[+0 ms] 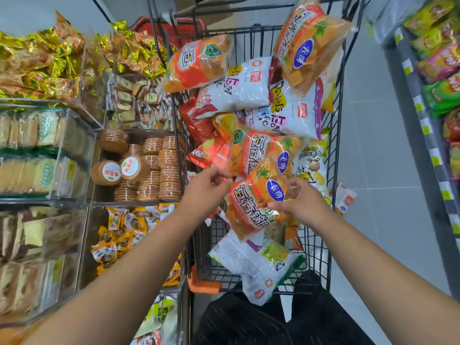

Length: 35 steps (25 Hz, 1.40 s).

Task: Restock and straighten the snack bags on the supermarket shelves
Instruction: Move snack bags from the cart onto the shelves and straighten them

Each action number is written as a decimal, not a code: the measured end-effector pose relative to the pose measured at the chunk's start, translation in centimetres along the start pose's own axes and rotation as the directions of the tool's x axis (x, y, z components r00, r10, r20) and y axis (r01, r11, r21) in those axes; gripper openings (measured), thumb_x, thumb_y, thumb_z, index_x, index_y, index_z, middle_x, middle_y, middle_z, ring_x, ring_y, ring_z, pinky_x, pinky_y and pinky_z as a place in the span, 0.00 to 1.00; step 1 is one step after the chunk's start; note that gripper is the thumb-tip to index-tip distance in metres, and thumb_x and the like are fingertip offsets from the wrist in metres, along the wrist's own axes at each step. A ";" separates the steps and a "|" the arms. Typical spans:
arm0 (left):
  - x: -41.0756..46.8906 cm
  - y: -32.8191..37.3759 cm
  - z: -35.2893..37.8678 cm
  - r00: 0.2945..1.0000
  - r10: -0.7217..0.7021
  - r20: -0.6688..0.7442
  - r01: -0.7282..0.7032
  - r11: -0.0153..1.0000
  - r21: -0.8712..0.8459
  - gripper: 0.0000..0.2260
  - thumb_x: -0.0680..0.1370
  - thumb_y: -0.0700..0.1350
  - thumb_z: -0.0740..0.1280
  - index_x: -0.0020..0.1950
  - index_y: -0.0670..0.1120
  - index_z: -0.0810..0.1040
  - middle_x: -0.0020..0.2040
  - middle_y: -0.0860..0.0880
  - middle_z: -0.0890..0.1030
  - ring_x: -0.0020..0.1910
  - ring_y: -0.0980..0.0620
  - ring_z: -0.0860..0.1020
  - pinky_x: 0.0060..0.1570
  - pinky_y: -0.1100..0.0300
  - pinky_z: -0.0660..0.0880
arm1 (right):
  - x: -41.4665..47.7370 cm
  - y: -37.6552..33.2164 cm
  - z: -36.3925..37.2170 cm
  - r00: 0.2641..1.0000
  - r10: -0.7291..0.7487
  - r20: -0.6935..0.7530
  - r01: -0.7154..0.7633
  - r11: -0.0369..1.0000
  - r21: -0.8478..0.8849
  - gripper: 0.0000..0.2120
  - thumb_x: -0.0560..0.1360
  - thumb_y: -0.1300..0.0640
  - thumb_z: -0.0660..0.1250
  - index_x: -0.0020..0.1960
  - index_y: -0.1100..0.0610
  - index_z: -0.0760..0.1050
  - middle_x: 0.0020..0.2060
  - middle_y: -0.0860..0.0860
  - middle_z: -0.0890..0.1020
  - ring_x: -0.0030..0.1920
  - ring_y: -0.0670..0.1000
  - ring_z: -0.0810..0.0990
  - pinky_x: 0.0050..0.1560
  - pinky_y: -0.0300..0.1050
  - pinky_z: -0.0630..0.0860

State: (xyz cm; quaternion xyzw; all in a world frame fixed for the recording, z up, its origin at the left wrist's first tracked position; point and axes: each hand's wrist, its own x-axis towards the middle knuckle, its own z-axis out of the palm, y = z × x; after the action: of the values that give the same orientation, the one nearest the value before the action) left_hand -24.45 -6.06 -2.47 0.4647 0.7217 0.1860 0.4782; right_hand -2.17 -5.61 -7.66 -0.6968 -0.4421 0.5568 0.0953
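Note:
A black wire cart in front of me is piled with snack bags. Nearest lies an orange bag with big white lettering and a blue oval. My left hand pinches its upper left corner with curled fingers. My right hand grips its right edge by the blue oval. A second orange bag lies just behind it, and two more sit at the cart's far end. White bags fill the middle.
Clear shelf bins on the left hold gold-wrapped sweets, round biscuit stacks and small yellow packets. A shelf with green and pink bags runs along the right. Grey floor lies between the cart and that shelf.

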 end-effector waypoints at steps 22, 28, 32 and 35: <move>8.2 -0.9 1.8 0.983 -0.064 0.172 -0.007 0.924 0.381 0.47 0.68 0.65 0.73 0.79 0.45 0.57 0.75 0.45 0.68 0.65 0.43 0.75 0.63 0.50 0.74 | -0.4 4.6 4.6 0.948 0.310 -0.078 -0.166 0.685 0.710 0.49 0.65 0.46 0.78 0.76 0.50 0.54 0.62 0.46 0.76 0.63 0.52 0.74 0.68 0.56 0.67; 4.5 -3.4 0.2 0.994 -0.071 0.087 0.067 0.996 0.057 0.46 0.58 0.71 0.74 0.70 0.50 0.70 0.59 0.52 0.82 0.55 0.50 0.81 0.60 0.45 0.76 | -2.3 2.5 1.8 0.937 0.274 -0.218 -0.078 0.772 0.631 0.54 0.50 0.32 0.77 0.70 0.49 0.60 0.61 0.51 0.77 0.58 0.57 0.80 0.59 0.63 0.76; 2.2 -1.2 1.9 0.992 -0.055 0.118 0.058 0.998 -0.025 0.51 0.54 0.75 0.75 0.71 0.51 0.69 0.59 0.51 0.82 0.55 0.47 0.82 0.59 0.43 0.77 | -5.1 3.8 -2.8 0.972 0.180 -0.151 -0.023 0.714 0.700 0.36 0.66 0.49 0.79 0.67 0.49 0.64 0.54 0.53 0.82 0.47 0.57 0.85 0.47 0.62 0.81; 0.7 1.4 4.2 0.987 -0.004 0.161 0.012 0.999 -0.047 0.37 0.61 0.70 0.76 0.62 0.53 0.73 0.57 0.51 0.82 0.55 0.48 0.81 0.58 0.46 0.77 | -8.2 5.6 -6.2 0.980 0.106 -0.169 0.048 0.696 0.716 0.30 0.67 0.57 0.77 0.65 0.51 0.69 0.54 0.54 0.84 0.50 0.57 0.85 0.53 0.61 0.80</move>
State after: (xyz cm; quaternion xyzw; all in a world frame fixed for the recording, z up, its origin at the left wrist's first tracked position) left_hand -20.27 -5.56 -3.81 0.4637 0.6780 0.1631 0.5466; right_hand 6.10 -12.65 -3.22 -0.6630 -0.1673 0.6145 0.3935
